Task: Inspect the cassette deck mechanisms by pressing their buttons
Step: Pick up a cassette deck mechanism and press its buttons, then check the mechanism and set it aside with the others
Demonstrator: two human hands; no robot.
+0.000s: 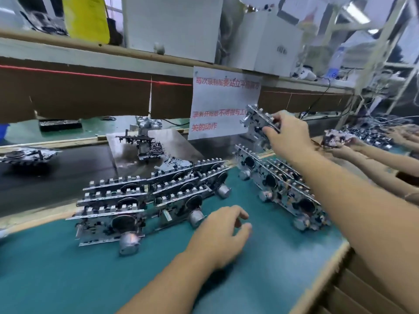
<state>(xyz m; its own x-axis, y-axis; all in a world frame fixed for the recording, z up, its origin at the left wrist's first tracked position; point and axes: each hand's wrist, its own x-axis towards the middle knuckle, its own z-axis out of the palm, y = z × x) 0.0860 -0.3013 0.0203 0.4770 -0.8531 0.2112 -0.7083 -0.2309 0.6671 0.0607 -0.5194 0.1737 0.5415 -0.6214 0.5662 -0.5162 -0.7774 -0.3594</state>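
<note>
A teal bench mat (68, 273) covers the near work surface, bordered on its far side by a dark conveyor belt (56, 177). A white paper notice (223, 103) printed with red characters hangs from the shelf edge (90, 51) above a brown cardboard strip (90, 96), and a tilted metal plate (179, 143) stands below it. On the shelf stand a white box (172, 26) and a yellow sheet (86, 17); another person's forearms (374, 155) reach in at the right.

Bare forearms (353, 200), no sleeves
</note>
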